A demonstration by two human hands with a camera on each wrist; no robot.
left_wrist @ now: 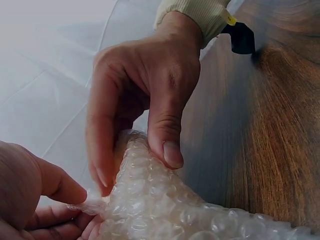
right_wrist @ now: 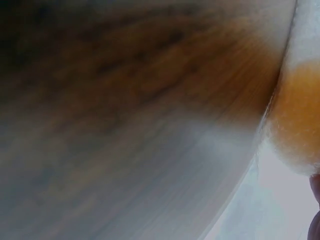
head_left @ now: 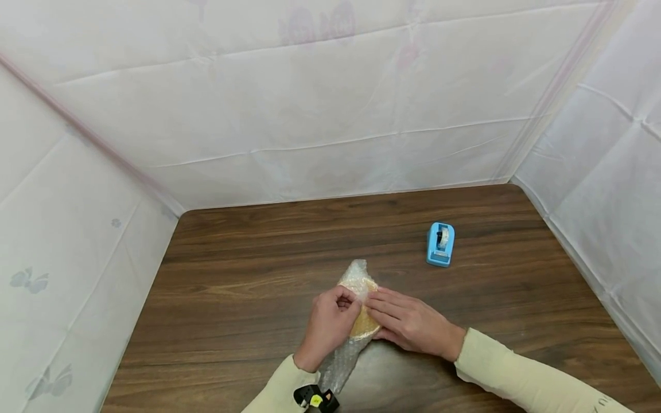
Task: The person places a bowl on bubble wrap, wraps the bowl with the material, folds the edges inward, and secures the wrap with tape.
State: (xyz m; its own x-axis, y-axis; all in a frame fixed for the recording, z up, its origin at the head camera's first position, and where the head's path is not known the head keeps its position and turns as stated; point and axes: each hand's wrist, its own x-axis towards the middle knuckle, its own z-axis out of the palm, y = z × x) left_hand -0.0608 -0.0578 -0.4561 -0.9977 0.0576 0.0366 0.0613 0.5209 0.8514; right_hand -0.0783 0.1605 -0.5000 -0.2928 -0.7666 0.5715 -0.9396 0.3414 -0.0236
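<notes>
Sleeves [head_left: 281, 390]: pale cream, low in the head view; a black wrist device [head_left: 312, 397] with a yellow mark sits at the left cuff.
Desk [head_left: 232, 246]: dark brown wood, grain running mostly side to side, with a soft shine near the front.
Sheets [head_left: 335, 97]: white, creased, faintly printed, rising behind the desk and along both its sides.
Edges: the back edge runs along the foot of the rear sheet, its two corners rounded; the side edges spread apart toward the front.
Room to move: wide wood stretches from the hands to the left edge and toward the back.
Tape dispenser [head_left: 440, 245]: light blue, a tape roll [head_left: 443, 236] in it, beyond the right hand [head_left: 410, 322] and apart from it.
Bubble wrap [head_left: 341, 364]: around a yellow-orange object [head_left: 365, 326], between the hands, its loose end trailing toward the left cuff.
Left hand [head_left: 327, 318]: fingers curled in, pinching clear film at the wrap.
Right hand: fingers laid over the bundle, thumb on its near side, gripping it.
Right wrist view: blurred; the amber shape at its border is probably the same object.
</notes>
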